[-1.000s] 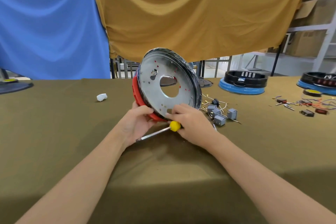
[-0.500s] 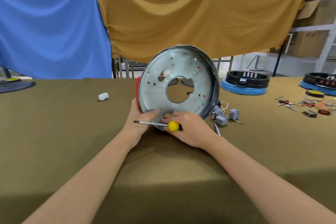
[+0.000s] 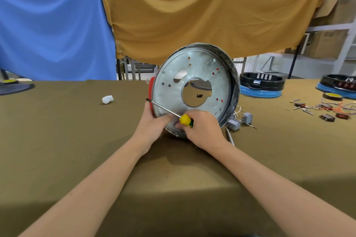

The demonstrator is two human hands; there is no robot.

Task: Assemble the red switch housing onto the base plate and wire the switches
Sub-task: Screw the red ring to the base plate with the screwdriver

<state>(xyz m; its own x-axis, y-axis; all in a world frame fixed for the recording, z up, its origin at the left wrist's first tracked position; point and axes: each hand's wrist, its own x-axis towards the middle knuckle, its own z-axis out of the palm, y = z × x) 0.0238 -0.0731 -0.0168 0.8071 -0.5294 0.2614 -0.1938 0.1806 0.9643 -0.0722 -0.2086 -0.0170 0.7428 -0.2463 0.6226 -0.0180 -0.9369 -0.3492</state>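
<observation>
Now base plate (image 3: 194, 90) on edge, facing cam; both hands' fingers grip it.

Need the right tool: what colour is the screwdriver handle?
Yellow with green, on the screwdriver; head view.

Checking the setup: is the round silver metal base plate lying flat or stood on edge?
On edge: round silver metal base plate faces the camera, lower rim on olive table.
</observation>
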